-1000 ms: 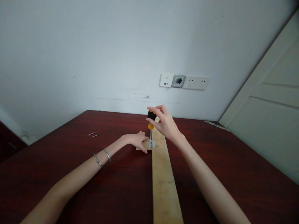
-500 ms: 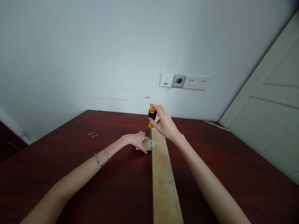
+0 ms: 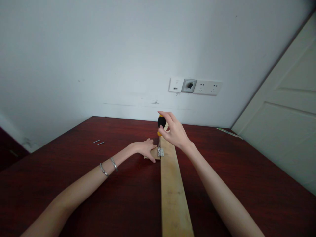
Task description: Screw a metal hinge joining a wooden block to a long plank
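Right hand [image 3: 174,130] pinches a black-and-yellow screwdriver [image 3: 161,122] upright, shaft down at a steel hinge [image 3: 160,152] lying where a rough pine plank [image 3: 172,194] meets a small wood block [image 3: 155,154]. Left hand [image 3: 146,149] rests spread on the block. Two thin screws [image 3: 98,142] lie on the glossy dark-red surface [image 3: 74,197].

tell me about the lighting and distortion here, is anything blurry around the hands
In the head view, the light is dim and flat across the white wall; in the head view, wide-angle distortion makes the door lean and the wooden board widen toward the bottom; in the head view, the screwdriver handle and hinge look slightly soft.
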Demonstrator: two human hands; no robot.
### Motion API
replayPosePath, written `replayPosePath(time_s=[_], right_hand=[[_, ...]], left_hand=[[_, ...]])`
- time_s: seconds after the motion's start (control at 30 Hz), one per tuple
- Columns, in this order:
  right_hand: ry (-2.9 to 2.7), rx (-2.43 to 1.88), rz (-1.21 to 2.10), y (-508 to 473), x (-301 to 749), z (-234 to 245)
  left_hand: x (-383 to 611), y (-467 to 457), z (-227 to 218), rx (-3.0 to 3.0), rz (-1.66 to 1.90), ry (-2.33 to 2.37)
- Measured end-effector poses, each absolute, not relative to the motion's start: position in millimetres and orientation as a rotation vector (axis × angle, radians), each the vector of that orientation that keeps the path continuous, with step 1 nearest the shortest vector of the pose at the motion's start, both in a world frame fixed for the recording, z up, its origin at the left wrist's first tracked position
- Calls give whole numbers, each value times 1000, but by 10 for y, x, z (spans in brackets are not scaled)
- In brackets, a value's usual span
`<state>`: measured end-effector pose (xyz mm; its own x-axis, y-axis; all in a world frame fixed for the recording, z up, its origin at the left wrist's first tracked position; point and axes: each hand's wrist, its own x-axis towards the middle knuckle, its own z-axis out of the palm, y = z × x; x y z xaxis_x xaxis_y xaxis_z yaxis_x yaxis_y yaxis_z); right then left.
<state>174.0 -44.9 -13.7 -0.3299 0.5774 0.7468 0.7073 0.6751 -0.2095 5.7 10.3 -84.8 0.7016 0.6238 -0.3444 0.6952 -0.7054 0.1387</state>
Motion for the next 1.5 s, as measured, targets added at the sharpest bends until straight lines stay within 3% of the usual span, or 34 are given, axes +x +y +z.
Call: replayPosePath(time_s=[1.5], right_hand=[[-1974,-1140,-211,-434,1726,-155]], left_hand=[[36,149,-1016,2595,-332,1128]])
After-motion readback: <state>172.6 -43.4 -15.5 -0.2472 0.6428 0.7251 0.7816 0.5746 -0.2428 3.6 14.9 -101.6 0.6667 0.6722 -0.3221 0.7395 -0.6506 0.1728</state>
